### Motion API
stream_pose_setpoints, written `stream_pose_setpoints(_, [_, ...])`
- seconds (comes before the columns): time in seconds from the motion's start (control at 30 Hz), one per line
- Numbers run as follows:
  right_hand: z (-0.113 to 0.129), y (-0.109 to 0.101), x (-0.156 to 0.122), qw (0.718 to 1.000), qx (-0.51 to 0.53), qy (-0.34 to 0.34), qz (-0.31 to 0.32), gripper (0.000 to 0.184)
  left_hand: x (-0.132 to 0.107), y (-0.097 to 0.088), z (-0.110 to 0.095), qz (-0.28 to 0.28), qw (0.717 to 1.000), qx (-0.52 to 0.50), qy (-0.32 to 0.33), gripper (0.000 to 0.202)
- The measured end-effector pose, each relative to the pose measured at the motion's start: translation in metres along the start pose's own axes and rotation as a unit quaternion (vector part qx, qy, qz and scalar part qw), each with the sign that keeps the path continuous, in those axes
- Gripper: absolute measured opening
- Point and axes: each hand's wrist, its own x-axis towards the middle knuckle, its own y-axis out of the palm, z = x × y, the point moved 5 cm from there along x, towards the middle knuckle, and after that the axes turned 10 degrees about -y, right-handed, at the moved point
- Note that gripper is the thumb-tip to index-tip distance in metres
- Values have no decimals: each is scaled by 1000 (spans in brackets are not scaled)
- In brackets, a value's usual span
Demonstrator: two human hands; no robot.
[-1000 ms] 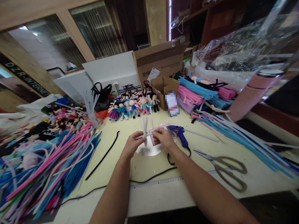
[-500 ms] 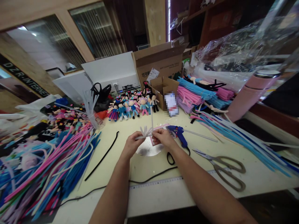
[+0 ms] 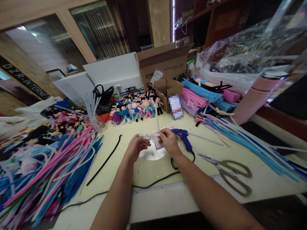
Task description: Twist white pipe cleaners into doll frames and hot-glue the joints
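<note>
A white pipe cleaner (image 3: 153, 136), bent into a bunch of short folds, is held between both hands over the middle of the table. One straight length of it stands up toward the dolls. My left hand (image 3: 137, 147) is closed at the left end of the folds, thumb and fingers curled round it. At the other end, my right hand (image 3: 169, 141) pinches the folds near the upright length. Beneath the hands lies a shiny round disc (image 3: 153, 155), partly covering nothing I can make out. A blue glue gun (image 3: 183, 137) with a clear glue stick rests just right of my right hand.
Large scissors (image 3: 225, 169) lie at the right, beside a ruler (image 3: 158, 187) and a black cord (image 3: 155, 184). A black pipe cleaner (image 3: 105, 159) is at left. Pipe cleaner heaps (image 3: 69, 159) flank the table; dolls (image 3: 136, 110), boxes (image 3: 165, 64) and a pink flask (image 3: 260, 95) stand behind.
The folds of the white pipe cleaner stood up like a fan and now lie lower and flatter between the hands. My left hand has turned, its fingers now showing in front.
</note>
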Motion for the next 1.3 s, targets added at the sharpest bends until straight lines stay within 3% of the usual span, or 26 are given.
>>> stream_pose_setpoints(0.13, [6, 1, -2, 998, -32, -49, 4, 14, 2, 5, 10, 50, 996, 0, -68, 54])
stream_pose_setpoints(0.2, [8, 2, -4, 997, -48, -61, 8, 13, 2, 8, 13, 76, 994, -4, -78, 67])
stream_pose_setpoints(0.3, [12, 2, -5, 994, -73, -77, 13, 13, 1, 10, 15, 72, 994, -33, -81, 78])
stream_pose_setpoints(0.47, [13, 5, -6, 992, -95, -75, 41, 14, -2, 14, 9, 48, 997, -42, -46, 42])
stream_pose_setpoints(0.57, [10, 6, -7, 992, -95, -61, 49, 15, -4, 16, 6, 47, 997, -46, -27, 32])
stream_pose_setpoints(0.77, [4, 7, -7, 994, -83, -39, 64, 17, -2, 11, 7, 58, 997, -49, -10, 23])
stream_pose_setpoints(0.97, [-7, 7, -5, 996, -24, 64, 65, 20, -1, 6, 5, 39, 998, 7, 47, 23])
stream_pose_setpoints(1.13, [-13, 8, -4, 989, 27, 130, 64, 22, -1, 3, 0, 7, 991, 77, 106, 21])
stream_pose_setpoints(1.3, [-16, 9, -5, 984, 83, 147, 61, 28, -4, 4, -6, -30, 981, 129, 144, 19])
